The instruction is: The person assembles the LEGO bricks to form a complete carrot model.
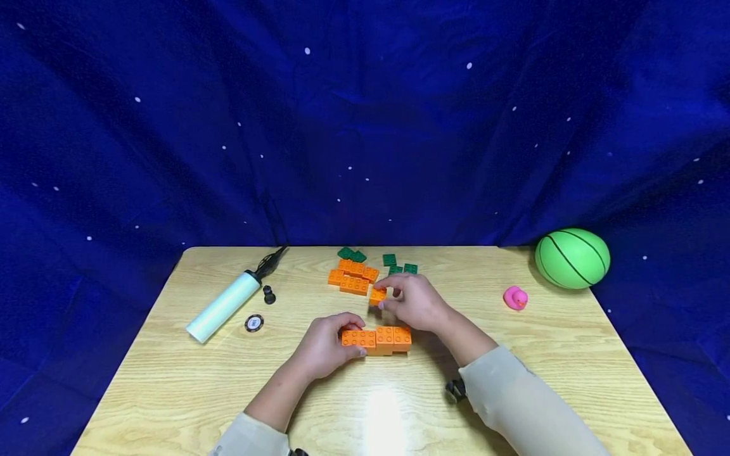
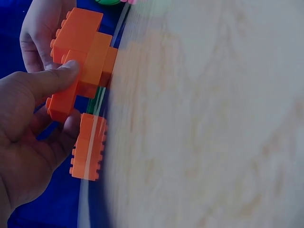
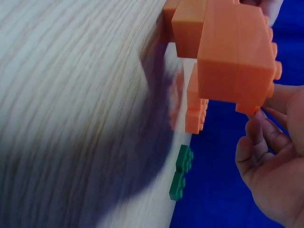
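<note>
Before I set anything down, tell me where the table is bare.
The right front, between the right sleeve and duck, is bare; so is the left front, between the left sleeve and pump. Crowded: the middle, where left hand, right hand, orange build, loose orange bricks and green bricks cluster.

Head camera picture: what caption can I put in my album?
Left fingers grip an orange brick build, right fingers pinch another orange brick, and a pink duck sits to the right.

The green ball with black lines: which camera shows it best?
The head view: it shows the whole green ball with black lines, with nothing in front of it. The left wrist view catches only a sliver at its top edge; the right wrist view shows none.
</note>
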The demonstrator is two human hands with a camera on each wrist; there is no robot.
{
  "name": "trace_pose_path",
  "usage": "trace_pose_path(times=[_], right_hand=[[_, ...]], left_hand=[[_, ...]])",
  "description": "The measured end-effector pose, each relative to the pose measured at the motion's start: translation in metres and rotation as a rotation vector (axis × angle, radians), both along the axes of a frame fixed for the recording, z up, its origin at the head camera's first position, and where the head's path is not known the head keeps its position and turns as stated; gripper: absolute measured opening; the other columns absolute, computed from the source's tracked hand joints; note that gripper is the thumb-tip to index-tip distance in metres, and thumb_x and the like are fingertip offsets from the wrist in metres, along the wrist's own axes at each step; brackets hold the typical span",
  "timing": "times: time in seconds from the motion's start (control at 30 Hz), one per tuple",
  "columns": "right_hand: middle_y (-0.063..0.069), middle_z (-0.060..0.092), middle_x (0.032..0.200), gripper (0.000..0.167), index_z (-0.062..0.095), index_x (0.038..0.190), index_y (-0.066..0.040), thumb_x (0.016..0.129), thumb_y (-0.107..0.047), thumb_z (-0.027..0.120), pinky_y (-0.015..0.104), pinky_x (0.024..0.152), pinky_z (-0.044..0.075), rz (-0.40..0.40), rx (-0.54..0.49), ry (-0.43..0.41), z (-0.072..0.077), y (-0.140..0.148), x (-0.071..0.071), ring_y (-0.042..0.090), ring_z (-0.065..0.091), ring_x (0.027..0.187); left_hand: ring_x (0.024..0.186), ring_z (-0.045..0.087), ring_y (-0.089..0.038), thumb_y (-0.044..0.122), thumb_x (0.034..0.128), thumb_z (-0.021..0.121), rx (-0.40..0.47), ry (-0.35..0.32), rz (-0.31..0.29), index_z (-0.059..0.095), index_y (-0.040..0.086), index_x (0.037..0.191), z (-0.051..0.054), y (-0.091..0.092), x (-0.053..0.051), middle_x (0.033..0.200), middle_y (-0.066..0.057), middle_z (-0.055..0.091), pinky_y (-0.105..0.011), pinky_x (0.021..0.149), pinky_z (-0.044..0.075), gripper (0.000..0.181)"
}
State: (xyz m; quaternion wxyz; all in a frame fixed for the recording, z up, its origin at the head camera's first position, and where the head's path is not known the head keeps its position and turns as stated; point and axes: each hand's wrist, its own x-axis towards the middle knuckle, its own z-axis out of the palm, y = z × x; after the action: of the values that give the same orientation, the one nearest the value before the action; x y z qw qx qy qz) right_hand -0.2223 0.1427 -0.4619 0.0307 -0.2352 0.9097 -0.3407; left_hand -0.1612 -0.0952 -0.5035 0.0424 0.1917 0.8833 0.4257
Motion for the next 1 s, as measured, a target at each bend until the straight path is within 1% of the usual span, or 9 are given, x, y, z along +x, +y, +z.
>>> trace_pose_path(times=[0.1,0.23,0.37,0.6,0.77,0.93,1.0], right_hand=[[0.0,0.07,0.125,0.032,0.075,0.125,-0.019,0.094,-0.017,0.079,0.027,0.054,0.048,0.008,-0.015,-0.009,0.003,-0.001,0.005,0.015,0.058,0.087],[-0.001,0.071,0.123,0.033,0.075,0.125,-0.019,0.093,-0.016,0.08,0.026,0.057,0.049,0.038,-0.022,0.008,0.004,-0.002,0.012,0.014,0.058,0.087],[-0.003,0.071,0.12,0.034,0.074,0.125,-0.018,0.092,-0.015,0.08,0.026,0.064,0.052,0.08,-0.026,0.026,0.005,-0.005,0.018,0.013,0.058,0.086],[-0.004,0.073,0.117,0.032,0.076,0.122,-0.017,0.09,-0.016,0.081,0.03,0.077,0.053,0.146,-0.008,0.051,0.006,-0.009,0.03,0.011,0.058,0.084],[-0.003,0.072,0.119,0.034,0.075,0.124,-0.016,0.091,-0.015,0.08,0.031,0.082,0.054,0.192,0.003,0.052,0.004,-0.011,0.036,0.014,0.062,0.09],[-0.004,0.073,0.118,0.034,0.076,0.122,-0.015,0.089,-0.013,0.08,0.032,0.082,0.053,0.211,0.004,0.066,0.001,-0.012,0.042,0.016,0.061,0.095],[-0.005,0.074,0.117,0.033,0.077,0.121,-0.015,0.088,-0.013,0.08,0.034,0.085,0.053,0.218,0.013,0.078,0.001,-0.013,0.044,0.016,0.061,0.099]], left_hand=[[0.099,0.066,-0.012,0.019,0.0776,0.094,0.014,-0.026,0.016,0.063,0.013,0.119,0.001,0.0,0.0,0.102,0.012,0.072,-0.04,0.095,0.053,0.052],[0.101,0.068,-0.013,0.019,0.0764,0.095,0.012,-0.04,0.03,0.058,0.012,0.118,0.003,0.0,-0.001,0.103,0.011,0.074,-0.04,0.095,0.052,0.056],[0.101,0.067,-0.014,0.019,0.076,0.095,0.011,-0.049,0.035,0.058,0.013,0.116,0.003,0.0,0.0,0.103,0.009,0.074,-0.04,0.094,0.052,0.055],[0.102,0.066,-0.015,0.02,0.0753,0.095,0.005,-0.045,0.043,0.057,0.021,0.112,0.003,0.0,0.0,0.104,0.007,0.071,-0.039,0.093,0.054,0.053],[0.104,0.065,-0.015,0.02,0.0757,0.095,-0.007,-0.038,0.043,0.057,0.021,0.112,0.004,0.0,0.0,0.106,0.005,0.069,-0.039,0.093,0.054,0.053],[0.102,0.065,-0.015,0.019,0.0754,0.095,-0.017,-0.021,0.04,0.058,0.02,0.112,0.003,0.001,-0.001,0.104,0.006,0.068,-0.038,0.092,0.054,0.053],[0.101,0.064,-0.015,0.019,0.0754,0.095,-0.024,-0.014,0.036,0.058,0.02,0.112,0.002,0.001,-0.001,0.103,0.006,0.068,-0.037,0.091,0.054,0.052]])
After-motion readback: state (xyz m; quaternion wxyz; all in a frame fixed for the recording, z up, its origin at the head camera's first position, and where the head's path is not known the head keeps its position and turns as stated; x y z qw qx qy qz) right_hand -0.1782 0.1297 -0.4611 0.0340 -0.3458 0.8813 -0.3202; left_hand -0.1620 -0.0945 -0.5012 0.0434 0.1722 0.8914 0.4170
